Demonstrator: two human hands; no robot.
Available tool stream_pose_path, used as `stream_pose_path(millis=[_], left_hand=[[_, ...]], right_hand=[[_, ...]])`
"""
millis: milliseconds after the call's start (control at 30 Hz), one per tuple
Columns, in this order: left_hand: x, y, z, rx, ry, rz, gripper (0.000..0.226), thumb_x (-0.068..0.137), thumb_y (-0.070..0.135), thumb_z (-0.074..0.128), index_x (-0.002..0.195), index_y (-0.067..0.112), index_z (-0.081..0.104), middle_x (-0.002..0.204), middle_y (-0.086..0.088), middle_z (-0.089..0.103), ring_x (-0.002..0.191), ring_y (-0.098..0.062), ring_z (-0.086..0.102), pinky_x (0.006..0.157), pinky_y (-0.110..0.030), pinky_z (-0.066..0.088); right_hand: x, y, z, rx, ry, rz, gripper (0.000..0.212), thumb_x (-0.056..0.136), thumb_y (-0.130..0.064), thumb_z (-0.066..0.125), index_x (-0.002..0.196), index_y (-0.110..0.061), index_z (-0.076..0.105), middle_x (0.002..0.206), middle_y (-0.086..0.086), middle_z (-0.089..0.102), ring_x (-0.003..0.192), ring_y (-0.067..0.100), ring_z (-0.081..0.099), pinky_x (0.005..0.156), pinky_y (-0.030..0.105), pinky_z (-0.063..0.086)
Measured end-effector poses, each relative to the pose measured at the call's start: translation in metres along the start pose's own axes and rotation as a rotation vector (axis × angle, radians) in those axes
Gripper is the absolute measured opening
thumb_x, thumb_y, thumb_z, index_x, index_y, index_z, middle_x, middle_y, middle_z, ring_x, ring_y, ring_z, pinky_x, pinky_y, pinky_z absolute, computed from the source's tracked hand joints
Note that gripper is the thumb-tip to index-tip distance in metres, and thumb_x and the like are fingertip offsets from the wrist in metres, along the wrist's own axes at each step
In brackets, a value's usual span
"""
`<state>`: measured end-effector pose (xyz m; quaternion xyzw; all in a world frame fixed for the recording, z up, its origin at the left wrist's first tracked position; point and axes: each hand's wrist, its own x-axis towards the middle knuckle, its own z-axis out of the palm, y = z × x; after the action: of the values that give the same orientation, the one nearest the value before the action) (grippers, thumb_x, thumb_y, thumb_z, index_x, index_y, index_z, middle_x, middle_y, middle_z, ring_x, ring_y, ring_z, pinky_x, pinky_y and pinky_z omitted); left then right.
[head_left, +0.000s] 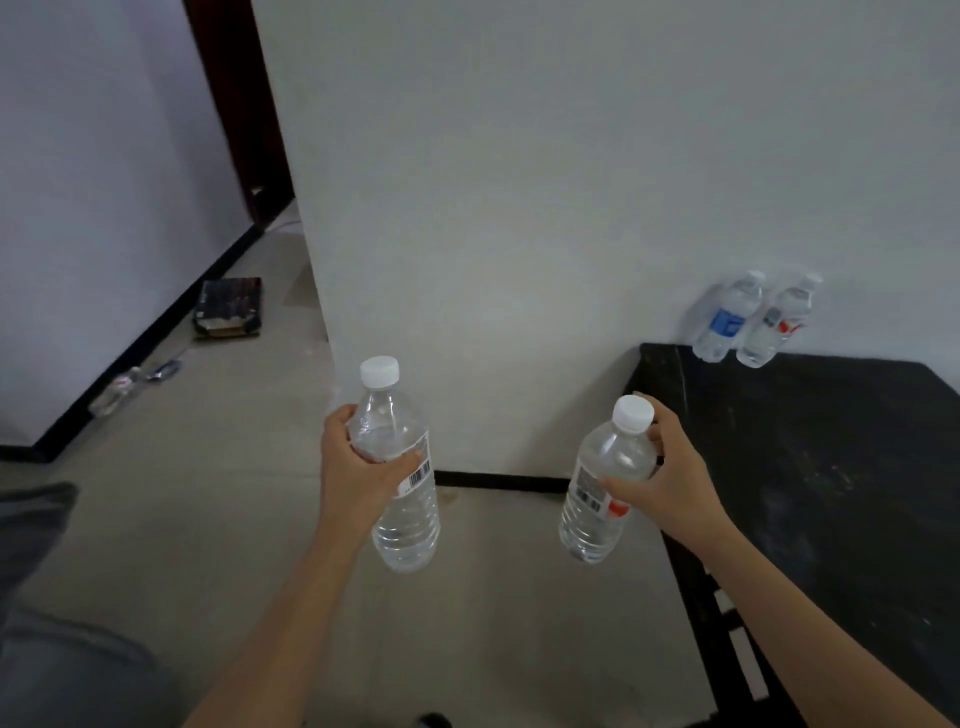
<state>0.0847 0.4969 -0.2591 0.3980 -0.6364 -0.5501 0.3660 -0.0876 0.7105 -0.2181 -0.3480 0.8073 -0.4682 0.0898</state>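
Well left of the bench, a stray bottle lies on the floor; it could be trodden on if a step is taken that way.

Nearer the bench but short of it, the left bottle is held upright in the air by the left hand, whose fingers are wrapped round its upper body. It looks full, so its weight hangs below the grip, and the smooth plastic could slide down through the hand.

Just off the bench's left edge, the right bottle is gripped high, by the shoulder and near the cap, by the right hand, with fingers curled round it. It is tilted, cap toward the bench. So high a hold gives little control of the base, which could be knocked against the bench edge or set down crooked and tipped to the floor.

At the bench's back, by the wall, a pair stands close together. It could be toppled if a new bottle is pushed in too hard.
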Motion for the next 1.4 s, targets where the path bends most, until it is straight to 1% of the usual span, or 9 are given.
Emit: stream_pose_path(millis=[100, 233, 367, 533, 700, 933, 1033, 1233, 1400], left_hand=[[0.046, 0.0, 0.028, 0.013, -0.07, 0.026, 0.074, 0.058, 0.003, 0.083, 0.114, 0.021, 0.038, 0.112, -0.007, 0.052, 0.096, -0.023, 0.055, 0.081, -0.031, 0.044], [0.077, -0.008, 0.073, 0.013, -0.193, -0.001, 0.077, 0.058, 0.002, 0.083, 0.12, 0.015, 0.039, 0.114, -0.009, 0.052, 0.098, -0.024, 0.055, 0.08, -0.03, 0.042], [0.087, -0.018, 0.127, 0.035, -0.344, -0.027, 0.079, 0.056, 0.004, 0.085, 0.118, 0.02, 0.039, 0.116, -0.008, 0.052, 0.101, -0.025, 0.055, 0.083, -0.033, 0.045], [0.091, -0.009, 0.199, 0.036, -0.508, -0.004, 0.084, 0.051, 0.013, 0.088, 0.118, 0.024, 0.038, 0.118, -0.006, 0.052, 0.106, -0.025, 0.055, 0.09, -0.043, 0.049], [0.093, 0.01, 0.269, -0.018, -0.513, 0.013, 0.072, 0.061, 0.005, 0.082, 0.116, 0.024, 0.04, 0.112, -0.004, 0.056, 0.102, -0.023, 0.057, 0.085, -0.039, 0.05], [0.099, 0.022, 0.346, -0.022, -0.458, 0.055, 0.067, 0.062, -0.001, 0.079, 0.111, 0.024, 0.041, 0.1, 0.005, 0.056, 0.089, -0.015, 0.058, 0.077, -0.036, 0.049], [0.096, 0.02, 0.373, -0.006, -0.481, 0.066, 0.065, 0.063, -0.002, 0.079, 0.11, 0.023, 0.042, 0.098, 0.007, 0.055, 0.089, -0.018, 0.058, 0.075, -0.033, 0.048], [0.095, 0.019, 0.432, 0.095, -0.613, 0.126, 0.074, 0.061, 0.003, 0.082, 0.12, 0.019, 0.041, 0.118, -0.007, 0.052, 0.106, -0.025, 0.053, 0.092, -0.043, 0.046], [0.09, 0.025, 0.499, 0.103, -0.772, 0.197, 0.074, 0.057, 0.006, 0.084, 0.113, 0.025, 0.04, 0.116, -0.002, 0.051, 0.107, -0.021, 0.052, 0.096, -0.041, 0.045]], right_hand=[[0.027, 0.008, -0.003, -0.005, 0.065, 0.083, 0.074, 0.065, -0.008, 0.08, 0.113, -0.039, 0.033, 0.1, -0.021, 0.048, 0.093, 0.0, 0.051, 0.084, 0.024, 0.042], [0.041, 0.028, -0.015, -0.03, 0.115, 0.201, 0.084, 0.064, -0.007, 0.08, 0.128, -0.032, 0.031, 0.111, -0.01, 0.049, 0.103, 0.008, 0.049, 0.087, 0.027, 0.042], [0.043, 0.054, -0.037, -0.016, 0.179, 0.284, 0.08, 0.066, -0.004, 0.079, 0.119, -0.04, 0.031, 0.105, -0.017, 0.049, 0.095, 0.004, 0.052, 0.079, 0.018, 0.042], [0.056, 0.098, -0.08, -0.004, 0.261, 0.35, 0.081, 0.068, -0.002, 0.077, 0.124, -0.038, 0.031, 0.103, -0.019, 0.049, 0.092, 0.001, 0.051, 0.071, 0.014, 0.04], [0.091, 0.14, -0.132, -0.028, 0.294, 0.346, 0.085, 0.067, -0.009, 0.078, 0.132, -0.036, 0.031, 0.123, -0.004, 0.049, 0.112, 0.012, 0.05, 0.092, 0.035, 0.046], [0.123, 0.179, -0.199, 0.052, 0.318, 0.291, 0.085, 0.067, -0.005, 0.077, 0.126, -0.042, 0.028, 0.121, -0.011, 0.045, 0.113, 0.009, 0.046, 0.092, 0.03, 0.044], [0.123, 0.202, -0.219, 0.057, 0.344, 0.32, 0.085, 0.067, -0.007, 0.077, 0.128, -0.041, 0.029, 0.123, -0.007, 0.047, 0.116, 0.012, 0.047, 0.096, 0.036, 0.045], [0.119, 0.236, -0.253, 0.036, 0.436, 0.411, 0.084, 0.065, -0.012, 0.079, 0.131, -0.037, 0.033, 0.123, 0.001, 0.048, 0.113, 0.016, 0.051, 0.095, 0.041, 0.047], [0.112, 0.255, -0.277, 0.027, 0.56, 0.497, 0.084, 0.066, -0.008, 0.078, 0.126, -0.043, 0.03, 0.124, 0.003, 0.048, 0.113, 0.017, 0.049, 0.093, 0.042, 0.047]])
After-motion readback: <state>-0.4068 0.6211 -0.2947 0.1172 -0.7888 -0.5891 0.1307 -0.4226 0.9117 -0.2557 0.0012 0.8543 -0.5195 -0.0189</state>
